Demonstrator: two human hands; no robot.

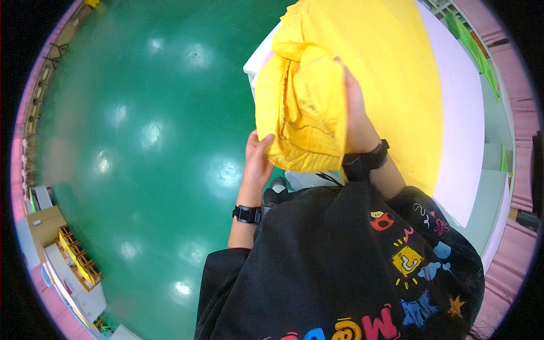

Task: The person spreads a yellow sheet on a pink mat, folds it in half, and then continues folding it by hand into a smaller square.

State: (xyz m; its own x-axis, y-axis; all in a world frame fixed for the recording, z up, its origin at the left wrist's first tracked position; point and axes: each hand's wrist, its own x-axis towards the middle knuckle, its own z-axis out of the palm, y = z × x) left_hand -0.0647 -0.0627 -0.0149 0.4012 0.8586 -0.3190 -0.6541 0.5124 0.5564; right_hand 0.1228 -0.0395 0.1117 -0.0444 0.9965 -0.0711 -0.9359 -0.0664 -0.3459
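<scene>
A yellow fitted sheet (391, 79) covers much of a white mattress or pad (462, 130) on my right. Its near corner, with stitched and gathered seams, is bunched up and lifted in front of me. My left hand (259, 156) pinches the lower left edge of that corner between thumb and fingers. On the other side, my right hand (357, 110) grips the cloth at its right edge, with some of its fingers hidden by the fabric. Both wrists wear black straps.
Shiny green floor (153, 136) stretches out to the left. Stacked wooden furniture (76, 255) and a white table stand at the lower left. Green-and-white shelving (473, 48) lines the right side, by a pink wall. A white corner of the pad juts past the sheet's left edge.
</scene>
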